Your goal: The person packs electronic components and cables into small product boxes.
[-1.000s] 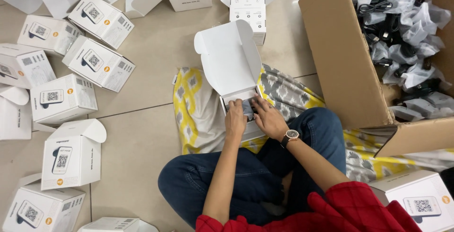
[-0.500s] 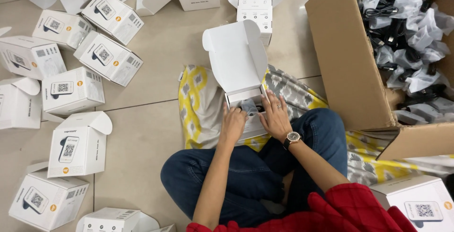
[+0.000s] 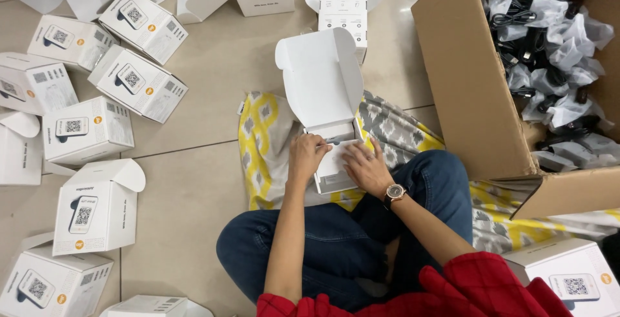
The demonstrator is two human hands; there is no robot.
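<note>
I sit cross-legged on a yellow and grey patterned cloth. An open white carton with its lid raised lies in front of my knees. My left hand curls over the carton's left edge, fingers pinching a white insert flap at the opening. My right hand, with a ring and a wristwatch, presses flat on the carton's right side. A small dark item shows inside the opening, mostly hidden by my fingers.
Several white printed boxes lie scattered on the tiled floor to the left and at the top. A large brown cardboard box on the right holds several bagged cables. Another white box sits at lower right.
Both hands shifted slightly on the carton. The left hand has gone from lying flat to pinching the insert at the opening, and the dark item is now more covered.
</note>
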